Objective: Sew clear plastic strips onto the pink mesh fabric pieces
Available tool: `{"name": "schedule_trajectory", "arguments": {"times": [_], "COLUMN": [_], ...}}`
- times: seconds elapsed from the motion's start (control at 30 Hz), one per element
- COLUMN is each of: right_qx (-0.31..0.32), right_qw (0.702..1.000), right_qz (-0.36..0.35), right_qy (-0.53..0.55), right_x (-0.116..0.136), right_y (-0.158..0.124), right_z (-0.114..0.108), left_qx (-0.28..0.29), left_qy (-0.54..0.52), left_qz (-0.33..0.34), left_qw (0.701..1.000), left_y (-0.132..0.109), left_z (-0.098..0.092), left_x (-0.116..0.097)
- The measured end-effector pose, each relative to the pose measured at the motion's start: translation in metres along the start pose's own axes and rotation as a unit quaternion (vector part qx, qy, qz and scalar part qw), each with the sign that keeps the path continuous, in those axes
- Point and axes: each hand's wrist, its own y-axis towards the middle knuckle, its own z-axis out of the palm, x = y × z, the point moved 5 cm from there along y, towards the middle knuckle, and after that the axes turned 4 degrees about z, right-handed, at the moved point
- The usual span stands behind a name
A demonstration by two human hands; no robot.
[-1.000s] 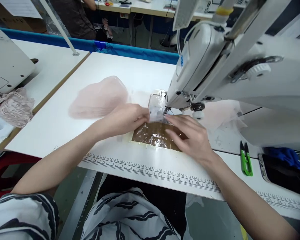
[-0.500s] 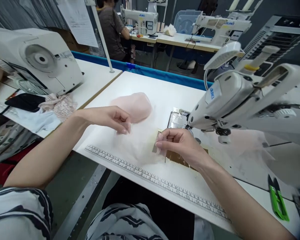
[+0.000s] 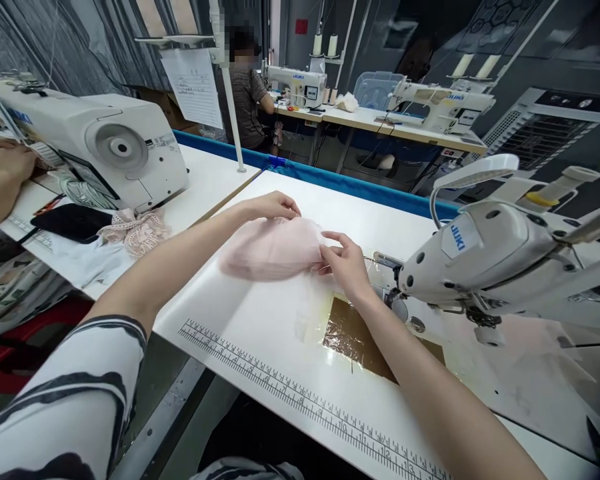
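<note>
A pile of thin pale pink fabric pieces [image 3: 270, 252] lies on the white sewing table [image 3: 260, 333], left of the needle. My left hand [image 3: 273, 203] rests on the pile's far edge, fingers curled over it. My right hand [image 3: 345, 261] pinches the pile's right edge between thumb and fingers. A white Juki sewing machine [image 3: 485, 257] stands to the right of both hands. A brown taped patch [image 3: 355, 337] lies on the table in front of the needle plate.
A printed ruler [image 3: 300, 400] runs along the table's near edge. On the left table stand another sewing machine [image 3: 100, 150], lace fabric [image 3: 135, 232] and a black item [image 3: 73, 220]; a co-worker's hand [image 3: 7, 163] works there. Another person [image 3: 247, 93] sits at the back.
Both hands left the needle area and moved up-left onto the pink pile. The right hand carried a sheer piece over to it. The camera has tilted up.
</note>
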Motion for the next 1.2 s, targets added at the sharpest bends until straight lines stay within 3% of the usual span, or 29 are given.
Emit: {"name": "schedule_trajectory", "arguments": {"times": [0.1,0.23,0.5,0.73,0.9,0.97,1.1,1.2], "right_qx": [0.004,0.009,0.003,-0.006,-0.056,-0.035,0.016,0.043], "right_qw": [0.999,0.994,0.988,0.977,0.977,0.982,0.984,0.981], "right_qz": [-0.007,-0.020,-0.032,-0.052,-0.120,-0.132,-0.146,-0.157], "right_qy": [-0.050,-0.108,-0.153,-0.204,-0.165,-0.133,-0.099,-0.103], "right_x": [-0.009,-0.008,-0.004,0.001,0.007,0.007,0.012,0.018], "right_y": [0.005,0.006,0.010,0.016,0.034,0.043,0.052,0.052], "right_z": [0.001,0.000,-0.002,-0.009,-0.009,0.002,0.028,0.040], "left_qx": [-0.043,-0.088,-0.097,-0.152,-0.203,-0.194,-0.039,-0.032], "left_qy": [-0.002,-0.006,-0.032,0.096,0.155,0.148,0.190,0.238], "left_qz": [0.000,-0.014,0.004,0.028,0.040,0.064,0.172,0.194], "left_qw": [0.999,0.996,0.995,0.983,0.966,0.968,0.966,0.951], "left_y": [0.001,-0.012,-0.043,-0.034,-0.070,-0.092,-0.131,-0.145], "left_z": [0.009,0.003,-0.008,-0.004,-0.009,-0.007,0.017,0.026], "left_x": [0.014,0.022,0.026,0.034,0.021,0.019,0.025,0.037]}}
